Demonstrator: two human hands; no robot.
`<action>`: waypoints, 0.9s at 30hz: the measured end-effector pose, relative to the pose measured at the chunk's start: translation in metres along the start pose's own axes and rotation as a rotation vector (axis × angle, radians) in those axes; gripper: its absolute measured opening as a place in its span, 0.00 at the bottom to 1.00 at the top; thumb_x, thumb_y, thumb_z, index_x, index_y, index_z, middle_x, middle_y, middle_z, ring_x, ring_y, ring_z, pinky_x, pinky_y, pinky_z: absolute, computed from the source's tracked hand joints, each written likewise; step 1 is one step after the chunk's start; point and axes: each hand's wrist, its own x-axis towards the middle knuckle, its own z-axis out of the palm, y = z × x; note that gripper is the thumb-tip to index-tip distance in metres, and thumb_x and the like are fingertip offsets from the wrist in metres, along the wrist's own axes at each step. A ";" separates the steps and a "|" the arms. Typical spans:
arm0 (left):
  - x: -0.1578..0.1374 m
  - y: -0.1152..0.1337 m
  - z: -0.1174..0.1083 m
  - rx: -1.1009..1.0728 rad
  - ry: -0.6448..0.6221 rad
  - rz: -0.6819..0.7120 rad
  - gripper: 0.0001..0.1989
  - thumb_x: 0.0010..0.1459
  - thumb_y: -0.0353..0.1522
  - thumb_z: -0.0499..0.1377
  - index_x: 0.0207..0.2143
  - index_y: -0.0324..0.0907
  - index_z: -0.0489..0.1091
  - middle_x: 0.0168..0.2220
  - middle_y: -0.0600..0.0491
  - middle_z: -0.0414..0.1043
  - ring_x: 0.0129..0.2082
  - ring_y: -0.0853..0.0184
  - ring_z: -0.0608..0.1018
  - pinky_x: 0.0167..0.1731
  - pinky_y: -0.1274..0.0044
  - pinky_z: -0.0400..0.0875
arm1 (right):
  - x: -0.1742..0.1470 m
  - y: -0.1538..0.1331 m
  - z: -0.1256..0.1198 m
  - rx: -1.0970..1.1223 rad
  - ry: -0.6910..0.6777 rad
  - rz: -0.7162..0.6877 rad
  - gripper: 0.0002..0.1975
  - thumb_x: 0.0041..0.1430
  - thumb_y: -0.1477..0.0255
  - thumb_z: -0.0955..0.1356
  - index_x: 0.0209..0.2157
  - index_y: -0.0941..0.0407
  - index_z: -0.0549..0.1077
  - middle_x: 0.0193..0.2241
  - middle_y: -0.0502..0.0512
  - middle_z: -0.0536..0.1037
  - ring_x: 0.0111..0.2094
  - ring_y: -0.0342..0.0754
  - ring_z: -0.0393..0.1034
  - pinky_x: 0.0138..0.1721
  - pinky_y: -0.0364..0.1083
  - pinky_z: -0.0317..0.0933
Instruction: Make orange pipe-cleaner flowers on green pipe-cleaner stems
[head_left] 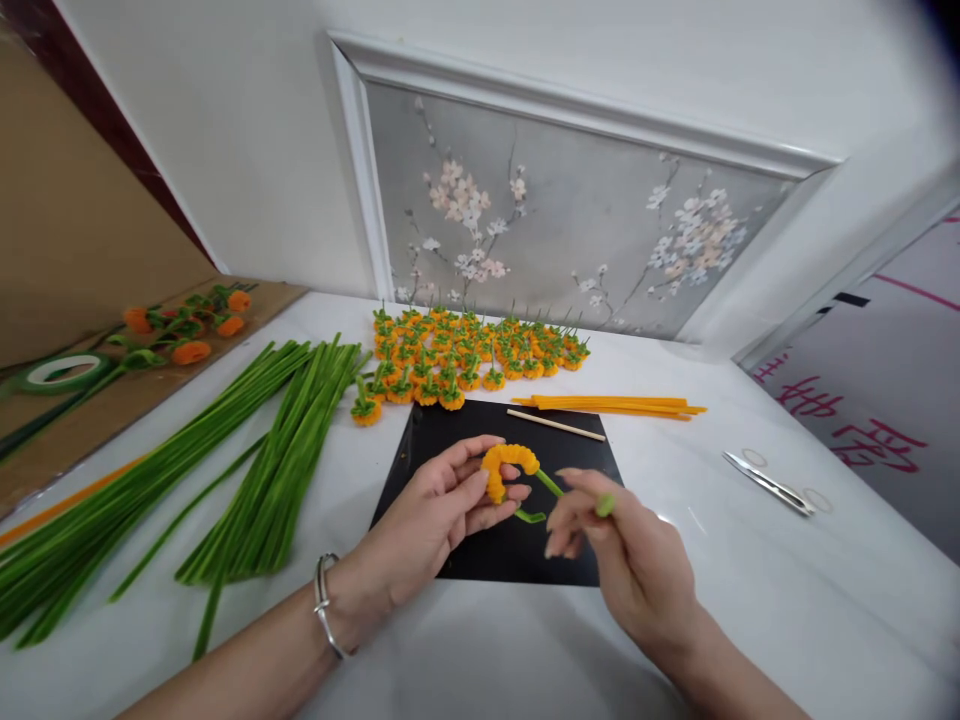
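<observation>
Step in hand, as judged: shaping an orange strip (517,455) together with a green strip (550,483). The left hand (442,500) pinches the orange strip's left leg between thumb and fingers. The right hand (637,560) has its fingers curled together on the green strip; the exact contact is partly hidden, though a green end shows beside the thumb.

Orientation: the orange strip is bent into an arch, open side downward, so its long axis is a curve. From the arch's right end, the green strip points down and right, toward the right fingers. A second green end curls just below the left fingertips; its joint cannot be seen.

Location: the piece is held between both hands, above the black mat (480,560) on the bench (750,560).

Next move, as judged: it calls for a firm left pinch and light, controlled tension from the right fingers.
</observation>
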 end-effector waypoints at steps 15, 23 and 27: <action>-0.001 -0.005 0.003 -0.108 0.039 0.044 0.14 0.59 0.25 0.59 0.46 0.42 0.63 0.39 0.49 0.76 0.41 0.66 0.79 0.43 0.76 0.74 | 0.003 -0.012 0.014 -0.268 -0.041 -0.137 0.11 0.60 0.82 0.62 0.38 0.54 0.72 0.34 0.56 0.73 0.34 0.46 0.71 0.34 0.45 0.68; -0.001 -0.004 0.006 -0.098 0.059 0.088 0.12 0.61 0.23 0.54 0.46 0.42 0.61 0.39 0.49 0.76 0.45 0.65 0.78 0.42 0.78 0.74 | 0.003 -0.012 0.014 -0.323 0.019 -0.076 0.10 0.58 0.83 0.62 0.33 0.55 0.70 0.29 0.55 0.71 0.33 0.47 0.68 0.33 0.47 0.67; -0.002 -0.002 0.007 -0.090 0.043 0.112 0.11 0.62 0.23 0.53 0.46 0.43 0.61 0.39 0.50 0.76 0.47 0.65 0.77 0.45 0.77 0.73 | 0.002 -0.008 0.014 -0.393 0.031 -0.085 0.11 0.59 0.84 0.61 0.32 0.55 0.69 0.30 0.55 0.69 0.33 0.47 0.67 0.32 0.47 0.66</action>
